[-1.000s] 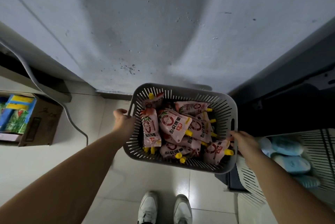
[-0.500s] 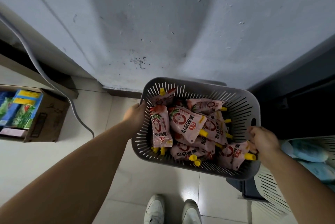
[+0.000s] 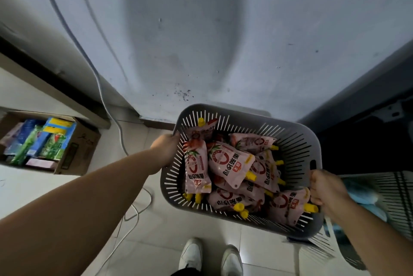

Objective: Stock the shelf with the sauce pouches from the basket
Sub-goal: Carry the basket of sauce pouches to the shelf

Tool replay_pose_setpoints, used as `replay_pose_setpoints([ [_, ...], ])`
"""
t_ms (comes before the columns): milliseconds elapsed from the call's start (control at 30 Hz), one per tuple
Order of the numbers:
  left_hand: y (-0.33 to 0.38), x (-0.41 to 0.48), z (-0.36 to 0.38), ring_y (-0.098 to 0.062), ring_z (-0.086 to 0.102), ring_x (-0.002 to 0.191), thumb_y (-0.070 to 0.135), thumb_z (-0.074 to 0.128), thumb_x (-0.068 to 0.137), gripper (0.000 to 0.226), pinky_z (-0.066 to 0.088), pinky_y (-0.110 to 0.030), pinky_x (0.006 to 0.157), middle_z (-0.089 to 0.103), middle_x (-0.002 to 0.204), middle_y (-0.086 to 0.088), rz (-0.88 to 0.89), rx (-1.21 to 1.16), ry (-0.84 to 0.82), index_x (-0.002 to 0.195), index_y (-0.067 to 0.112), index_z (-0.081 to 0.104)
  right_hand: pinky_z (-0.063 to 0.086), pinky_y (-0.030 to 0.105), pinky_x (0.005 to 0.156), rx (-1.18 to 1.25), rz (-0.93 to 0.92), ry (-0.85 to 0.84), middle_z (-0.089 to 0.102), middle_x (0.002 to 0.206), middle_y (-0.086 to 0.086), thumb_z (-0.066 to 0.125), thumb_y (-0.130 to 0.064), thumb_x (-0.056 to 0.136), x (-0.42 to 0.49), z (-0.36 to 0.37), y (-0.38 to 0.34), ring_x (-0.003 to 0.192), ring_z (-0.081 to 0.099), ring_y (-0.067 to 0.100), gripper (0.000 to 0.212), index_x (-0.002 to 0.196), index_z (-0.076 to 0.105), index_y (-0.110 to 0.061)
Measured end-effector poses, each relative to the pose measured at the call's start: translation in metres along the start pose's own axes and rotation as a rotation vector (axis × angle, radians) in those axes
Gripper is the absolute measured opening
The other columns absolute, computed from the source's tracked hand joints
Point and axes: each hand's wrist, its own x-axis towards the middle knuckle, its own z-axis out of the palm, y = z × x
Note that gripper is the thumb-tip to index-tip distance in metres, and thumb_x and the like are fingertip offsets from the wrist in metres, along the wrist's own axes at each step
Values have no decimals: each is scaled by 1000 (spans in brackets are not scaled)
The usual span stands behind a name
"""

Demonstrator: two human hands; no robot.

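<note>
Grey slotted basket [image 3: 290, 141] up off the tiled floor [image 3: 156, 231], carried at both short edges. Left hand [image 3: 166, 149] curled round the left edge, right hand [image 3: 326, 188] clenched on the right edge, just below the handle slot [image 3: 313, 165]. Pink, yellow-capped sauce pouches [image 3: 230, 167] heaped inside, spilling toward the near right corner. Cardboard box [image 3: 78, 152] of packets on the floor, far left; white shoes [image 3: 192, 253] below the basket.
</note>
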Motion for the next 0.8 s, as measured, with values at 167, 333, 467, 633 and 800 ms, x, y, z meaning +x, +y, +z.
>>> replay_pose_setpoints([
  [167,10,-62,-41,-9,57,31,48,38,103,52,44,-21,39,56,35,6,-43,-59,26,71,12,58,21,18,36,-74,-62,-47,31,51,4,44,-5,85,-62,-31,-47,37,27,15,23,65,42,-15],
  [333,21,-134,-87,-12,55,32,46,40,103,49,41,-22,43,56,38,4,-52,-128,70,71,12,56,20,19,34,-41,-117,-145,32,48,0,43,-4,87,-138,-59,-89,32,27,11,29,62,39,-17],
  [467,27,-199,-118,-9,50,27,43,38,104,47,37,-19,36,53,34,5,-34,-220,93,72,12,53,20,19,34,-61,-184,-190,32,47,0,42,-3,87,-192,-74,-114,32,26,11,28,62,41,-16],
  [633,7,-274,-148,-10,38,25,37,40,105,45,28,-18,32,43,34,4,-29,-464,150,67,14,44,23,20,36,-137,-322,-256,35,47,1,44,-6,86,-244,-85,-143,33,29,14,24,63,46,-15],
  [800,-36,-358,-173,-10,29,28,35,36,107,48,23,-16,33,37,41,3,-36,-620,196,64,14,41,23,20,34,-208,-467,-364,33,42,-3,44,-6,88,-311,-85,-169,30,29,11,28,62,42,-16],
])
